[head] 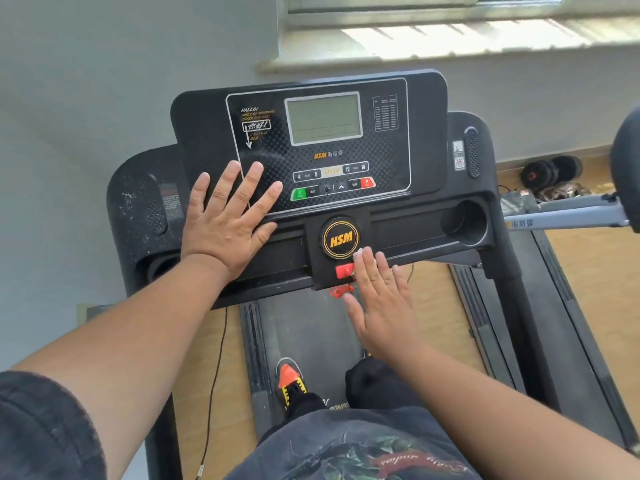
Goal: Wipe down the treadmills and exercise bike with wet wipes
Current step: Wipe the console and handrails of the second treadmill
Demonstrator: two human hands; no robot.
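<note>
The scene is lit by bright daylight from the window (pixel 460 8) at the top, where the sill (pixel 450 39) is blown out to near white in barred patches. The grey wall (pixel 104 98) is evenly and softly lit. A dull sheen is carried by the treadmill console (pixel 391 147), whose small print is smeared. Straight edges are bowed by wide-angle distortion toward the borders, and slight softness is seen throughout.

The left hand (pixel 227 220) lies flat on the left part of the console (pixel 311 140). The right hand (pixel 377 296) is lower, right of the safety key (pixel 344 270), with a wipe (pixel 358 252) under its fingertips. One shoe (pixel 291 379) stands on the belt (pixel 304 327) below. Dumbbells (pixel 550 171) lie on the floor at the right.
</note>
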